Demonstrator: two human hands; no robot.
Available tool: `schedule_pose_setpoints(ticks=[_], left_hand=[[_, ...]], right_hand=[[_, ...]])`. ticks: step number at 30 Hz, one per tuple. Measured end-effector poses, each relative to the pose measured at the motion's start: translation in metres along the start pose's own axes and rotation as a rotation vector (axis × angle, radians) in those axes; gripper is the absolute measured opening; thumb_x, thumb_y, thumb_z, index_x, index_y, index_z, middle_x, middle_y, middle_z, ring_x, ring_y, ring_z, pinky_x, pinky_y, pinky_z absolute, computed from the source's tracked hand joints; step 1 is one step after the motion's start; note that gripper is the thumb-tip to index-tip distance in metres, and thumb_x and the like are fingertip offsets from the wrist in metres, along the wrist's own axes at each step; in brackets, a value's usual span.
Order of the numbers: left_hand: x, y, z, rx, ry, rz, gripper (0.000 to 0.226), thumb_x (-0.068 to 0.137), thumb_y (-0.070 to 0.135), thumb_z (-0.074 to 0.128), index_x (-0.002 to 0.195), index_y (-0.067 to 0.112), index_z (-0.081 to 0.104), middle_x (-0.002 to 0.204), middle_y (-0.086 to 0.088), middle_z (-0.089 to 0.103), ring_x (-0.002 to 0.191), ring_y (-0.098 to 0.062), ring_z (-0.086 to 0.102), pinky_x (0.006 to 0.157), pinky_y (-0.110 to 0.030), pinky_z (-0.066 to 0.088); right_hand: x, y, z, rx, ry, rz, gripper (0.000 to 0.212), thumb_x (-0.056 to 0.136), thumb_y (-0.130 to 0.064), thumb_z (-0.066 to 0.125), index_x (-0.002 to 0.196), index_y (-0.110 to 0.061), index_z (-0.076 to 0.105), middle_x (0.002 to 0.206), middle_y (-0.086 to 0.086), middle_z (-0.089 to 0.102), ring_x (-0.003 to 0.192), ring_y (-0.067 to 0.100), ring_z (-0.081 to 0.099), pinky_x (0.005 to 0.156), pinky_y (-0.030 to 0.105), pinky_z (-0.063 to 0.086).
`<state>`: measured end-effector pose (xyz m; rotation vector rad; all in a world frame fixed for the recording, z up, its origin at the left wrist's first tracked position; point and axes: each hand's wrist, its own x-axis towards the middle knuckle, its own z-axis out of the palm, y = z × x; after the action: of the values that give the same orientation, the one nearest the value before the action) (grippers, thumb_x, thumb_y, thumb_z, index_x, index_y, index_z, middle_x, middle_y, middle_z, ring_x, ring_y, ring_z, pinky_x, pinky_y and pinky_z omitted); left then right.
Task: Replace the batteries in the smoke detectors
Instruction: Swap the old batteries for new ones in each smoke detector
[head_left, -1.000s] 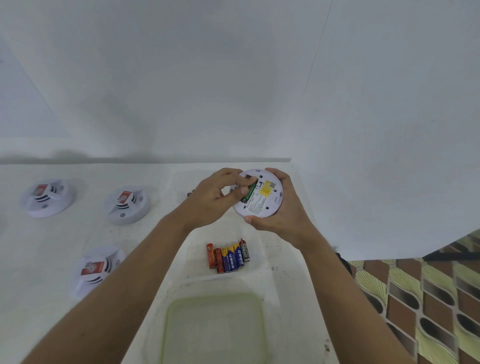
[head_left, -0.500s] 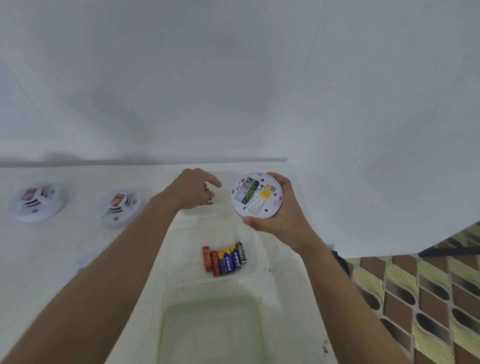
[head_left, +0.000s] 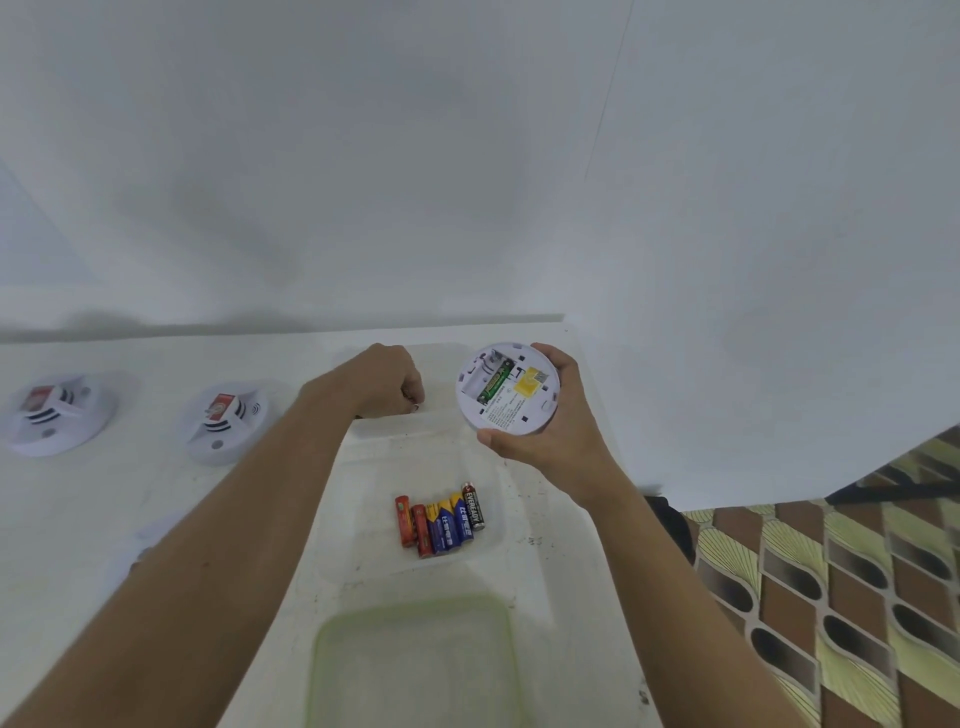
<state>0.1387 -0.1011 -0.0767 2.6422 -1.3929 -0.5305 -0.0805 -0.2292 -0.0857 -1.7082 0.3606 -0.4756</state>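
My right hand (head_left: 558, 431) holds a round white smoke detector (head_left: 514, 410) with its back towards me. In its open compartment lies one green battery (head_left: 494, 383), with an empty slot to its left. My left hand (head_left: 387, 382) rests on the table just left of the detector, fingers curled down at the far edge of a clear shallow tray (head_left: 374, 493). A small metallic tip shows under those fingers; what it belongs to is hidden. Several loose batteries (head_left: 440, 522), red, blue-yellow and black, lie side by side in the tray.
Two more white smoke detectors (head_left: 57, 415) (head_left: 223, 423) sit face up on the white table at the left. Part of a third (head_left: 150, 535) peeks from behind my left forearm. A green-rimmed lid (head_left: 415, 660) lies near me. The table's right edge drops to patterned floor (head_left: 831, 597).
My left hand left the detector's battery compartment, moved left and down to the table and curled its fingers. The right hand kept hold of the detector.
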Motion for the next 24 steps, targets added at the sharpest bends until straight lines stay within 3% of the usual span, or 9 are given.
schedule_pose_setpoints(ticks=[5, 10, 15, 18, 20, 24], left_hand=[[-0.008, 0.007, 0.002, -0.225, 0.201, 0.06, 0.011, 0.095, 0.028, 0.062, 0.1, 0.025, 0.072, 0.087, 0.016, 0.063, 0.078, -0.006, 0.058, 0.068, -0.021, 0.039], [-0.025, 0.022, -0.002, -0.617, 0.52, 0.134, 0.016, 0.097, 0.024, 0.06, 0.109, 0.027, 0.071, 0.091, 0.015, 0.07, 0.078, 0.008, 0.062, 0.072, -0.004, 0.042], [-0.045, 0.046, -0.016, -0.978, 0.675, 0.213, 0.012, 0.094, 0.019, 0.066, 0.103, 0.015, 0.074, 0.084, 0.006, 0.074, 0.073, -0.004, 0.066, 0.074, -0.015, 0.052], [-0.054, 0.054, -0.017, -0.999, 0.636, 0.27, 0.009, 0.092, 0.017, 0.068, 0.099, 0.018, 0.074, 0.079, 0.013, 0.074, 0.075, -0.005, 0.067, 0.076, -0.018, 0.053], [-0.057, 0.057, -0.013, -0.972, 0.618, 0.279, 0.011, 0.089, 0.016, 0.071, 0.099, 0.02, 0.075, 0.087, 0.014, 0.075, 0.083, -0.005, 0.071, 0.08, -0.019, 0.054], [-0.063, 0.061, -0.004, -0.808, 0.699, 0.324, 0.014, 0.085, 0.015, 0.075, 0.099, 0.019, 0.077, 0.095, 0.013, 0.073, 0.09, 0.002, 0.069, 0.082, -0.014, 0.052]], right_hand=[[-0.004, 0.002, -0.001, 0.004, -0.001, 0.018, 0.092, 0.068, 0.01, 0.086, 0.138, -0.017, 0.033, 0.134, -0.005, 0.048, 0.119, -0.003, 0.053, 0.088, 0.03, 0.058], [-0.004, 0.003, -0.001, -0.017, 0.02, 0.015, 0.091, 0.068, 0.006, 0.087, 0.138, -0.017, 0.033, 0.132, -0.007, 0.048, 0.115, -0.008, 0.053, 0.092, 0.021, 0.054], [-0.004, 0.001, 0.001, -0.022, 0.033, 0.009, 0.091, 0.068, 0.006, 0.087, 0.137, -0.019, 0.033, 0.129, -0.01, 0.048, 0.11, -0.013, 0.053, 0.084, 0.015, 0.053], [-0.003, 0.0, 0.003, -0.013, 0.059, 0.0, 0.088, 0.069, 0.011, 0.085, 0.132, -0.021, 0.034, 0.127, -0.009, 0.048, 0.106, -0.014, 0.055, 0.08, 0.014, 0.053], [-0.002, -0.002, 0.004, -0.004, 0.071, -0.006, 0.085, 0.069, 0.014, 0.083, 0.13, -0.021, 0.034, 0.124, -0.009, 0.048, 0.103, -0.016, 0.056, 0.077, 0.013, 0.053], [-0.001, -0.005, 0.006, 0.016, 0.063, -0.018, 0.085, 0.067, 0.01, 0.086, 0.128, -0.023, 0.036, 0.124, -0.01, 0.05, 0.102, -0.016, 0.057, 0.078, 0.013, 0.053]])
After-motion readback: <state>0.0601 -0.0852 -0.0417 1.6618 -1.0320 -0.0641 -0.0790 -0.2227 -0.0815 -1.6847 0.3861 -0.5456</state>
